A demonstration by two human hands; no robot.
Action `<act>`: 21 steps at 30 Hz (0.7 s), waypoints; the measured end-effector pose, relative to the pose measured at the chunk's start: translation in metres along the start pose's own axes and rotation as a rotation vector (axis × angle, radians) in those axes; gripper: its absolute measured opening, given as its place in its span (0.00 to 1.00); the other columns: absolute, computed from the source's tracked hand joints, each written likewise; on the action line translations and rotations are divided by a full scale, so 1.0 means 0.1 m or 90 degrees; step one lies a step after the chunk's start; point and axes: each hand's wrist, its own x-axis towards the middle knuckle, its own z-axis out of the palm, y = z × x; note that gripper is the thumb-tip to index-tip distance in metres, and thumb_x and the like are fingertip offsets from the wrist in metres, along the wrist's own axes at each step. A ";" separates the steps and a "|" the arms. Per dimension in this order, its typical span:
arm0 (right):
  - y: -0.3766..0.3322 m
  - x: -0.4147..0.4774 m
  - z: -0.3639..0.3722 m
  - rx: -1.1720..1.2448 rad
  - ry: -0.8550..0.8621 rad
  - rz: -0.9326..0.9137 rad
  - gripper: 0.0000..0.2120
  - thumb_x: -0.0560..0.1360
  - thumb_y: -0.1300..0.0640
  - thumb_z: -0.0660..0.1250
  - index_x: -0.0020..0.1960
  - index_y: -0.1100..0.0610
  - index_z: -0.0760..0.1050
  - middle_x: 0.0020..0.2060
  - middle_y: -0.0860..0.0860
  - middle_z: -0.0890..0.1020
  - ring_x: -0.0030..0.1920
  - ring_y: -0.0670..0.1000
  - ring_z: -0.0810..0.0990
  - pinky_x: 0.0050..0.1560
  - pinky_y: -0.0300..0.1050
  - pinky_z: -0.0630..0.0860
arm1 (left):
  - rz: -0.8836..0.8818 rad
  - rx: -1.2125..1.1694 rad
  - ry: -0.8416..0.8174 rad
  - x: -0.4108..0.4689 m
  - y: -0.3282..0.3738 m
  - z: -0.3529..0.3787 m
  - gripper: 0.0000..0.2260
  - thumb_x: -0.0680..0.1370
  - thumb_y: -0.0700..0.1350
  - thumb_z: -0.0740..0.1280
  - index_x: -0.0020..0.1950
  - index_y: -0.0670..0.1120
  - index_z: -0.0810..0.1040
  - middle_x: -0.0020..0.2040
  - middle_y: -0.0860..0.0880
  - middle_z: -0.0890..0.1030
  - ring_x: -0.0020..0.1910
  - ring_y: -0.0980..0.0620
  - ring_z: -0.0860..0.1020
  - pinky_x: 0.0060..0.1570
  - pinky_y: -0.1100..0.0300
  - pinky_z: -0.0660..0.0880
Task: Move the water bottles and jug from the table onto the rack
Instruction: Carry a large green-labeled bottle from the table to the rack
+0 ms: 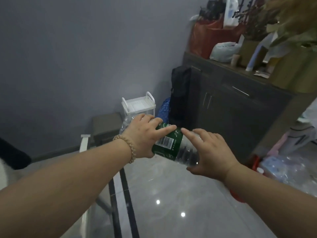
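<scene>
Two hands hold one bottle [187,152] sideways in the air, short of the white rack [139,104]: left hand [142,134] wrapped round the green label [169,143], right hand [209,150] cupping the clear end; best tipped upright before setting down.

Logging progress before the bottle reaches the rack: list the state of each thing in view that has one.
water bottle, in the air, tipped nearly on its side, held by both hands
left hand, grips the green label end
right hand, holds the clear end, thumb underneath
rack, upright by the wall, bottle not yet on it
cabinet, doors shut
</scene>
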 end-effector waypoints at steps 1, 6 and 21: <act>0.14 0.21 0.08 0.010 -0.005 -0.011 0.55 0.58 0.36 0.72 0.76 0.44 0.46 0.66 0.54 0.69 0.61 0.56 0.71 0.60 0.52 0.69 | -0.017 -0.001 -0.015 0.17 -0.08 0.09 0.45 0.66 0.63 0.71 0.72 0.60 0.45 0.67 0.46 0.68 0.64 0.44 0.67 0.64 0.43 0.65; 0.74 1.20 0.38 0.089 -0.038 -0.062 0.56 0.59 0.38 0.74 0.75 0.42 0.43 0.67 0.52 0.66 0.62 0.54 0.69 0.55 0.47 0.74 | -0.062 -0.013 -0.081 0.97 -0.54 0.54 0.48 0.62 0.64 0.74 0.72 0.60 0.45 0.66 0.45 0.69 0.64 0.44 0.67 0.63 0.44 0.66; 1.26 3.99 1.67 0.188 -0.065 0.007 0.55 0.60 0.36 0.74 0.74 0.40 0.42 0.68 0.50 0.65 0.64 0.52 0.67 0.54 0.48 0.77 | 0.043 -0.026 -0.168 2.80 -2.64 2.43 0.51 0.59 0.65 0.75 0.72 0.60 0.47 0.64 0.44 0.70 0.61 0.42 0.69 0.61 0.42 0.67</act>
